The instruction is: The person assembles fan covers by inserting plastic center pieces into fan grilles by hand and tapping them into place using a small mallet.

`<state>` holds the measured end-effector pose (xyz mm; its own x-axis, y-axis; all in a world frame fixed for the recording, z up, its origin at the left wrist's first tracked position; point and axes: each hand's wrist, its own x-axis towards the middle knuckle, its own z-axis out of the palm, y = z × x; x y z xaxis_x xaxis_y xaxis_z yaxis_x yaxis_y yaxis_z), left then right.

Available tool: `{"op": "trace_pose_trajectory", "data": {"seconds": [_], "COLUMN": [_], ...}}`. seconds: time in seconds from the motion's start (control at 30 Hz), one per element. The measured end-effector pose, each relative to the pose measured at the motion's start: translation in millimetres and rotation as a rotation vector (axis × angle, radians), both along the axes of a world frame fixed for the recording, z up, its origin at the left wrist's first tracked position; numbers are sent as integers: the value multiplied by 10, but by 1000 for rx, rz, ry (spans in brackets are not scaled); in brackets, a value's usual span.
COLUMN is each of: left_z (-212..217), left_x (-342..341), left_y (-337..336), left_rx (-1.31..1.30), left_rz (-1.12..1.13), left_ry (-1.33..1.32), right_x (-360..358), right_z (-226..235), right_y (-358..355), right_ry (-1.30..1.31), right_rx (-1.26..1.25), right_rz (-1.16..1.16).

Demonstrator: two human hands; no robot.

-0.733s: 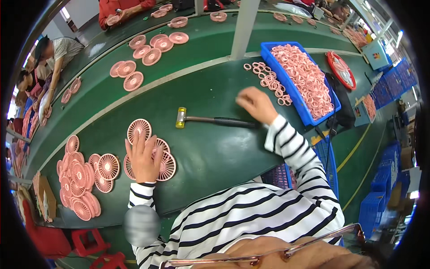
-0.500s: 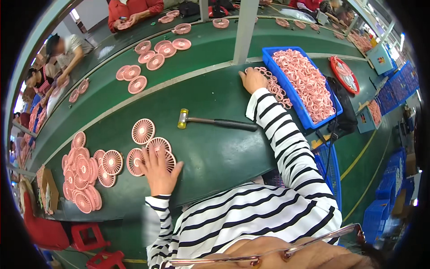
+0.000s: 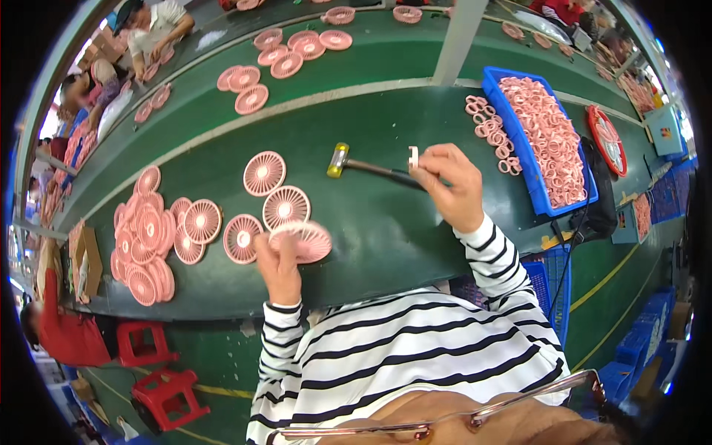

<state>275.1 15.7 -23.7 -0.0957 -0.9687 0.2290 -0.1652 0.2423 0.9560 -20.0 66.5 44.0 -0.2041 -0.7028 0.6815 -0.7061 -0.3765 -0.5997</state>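
Note:
My left hand (image 3: 279,271) grips a round pink slatted cover (image 3: 311,243) by its left edge, tilted up off the green table. Between the thumb and fingers of my right hand (image 3: 454,185) is a small pink ring (image 3: 413,156), seen nearly edge-on. Under and beyond that hand lies a hammer (image 3: 371,169) with a yellow head and dark handle. Three more slatted covers (image 3: 286,207) lie flat around the left hand. Farther left is a heap of the same covers (image 3: 146,230).
A blue tray (image 3: 512,126) full of pink rings stands at the right, with loose rings (image 3: 491,132) along its left side. Beyond it sits a red basket (image 3: 607,141). A metal post (image 3: 458,44) rises at the far edge. Other people work past the conveyor (image 3: 356,67).
My right hand has come back from the loose rings toward the middle with one ring. My left hand has lifted a cover off the table. The view has shifted.

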Motion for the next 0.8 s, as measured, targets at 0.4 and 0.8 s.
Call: {"op": "trace_pose_trajectory", "data": {"seconds": [0.4, 0.8], "left_z": [350, 221], "left_x": [-589, -597], "left_y": [165, 234], "left_rx": [205, 71], "left_rz": [-312, -240], "left_ry": [414, 105], "right_x": [817, 904], "right_z": [-85, -276], "right_y": [42, 7], "right_ry": [157, 286], "right_rx": [-91, 94], "right_rz": [195, 87]}}
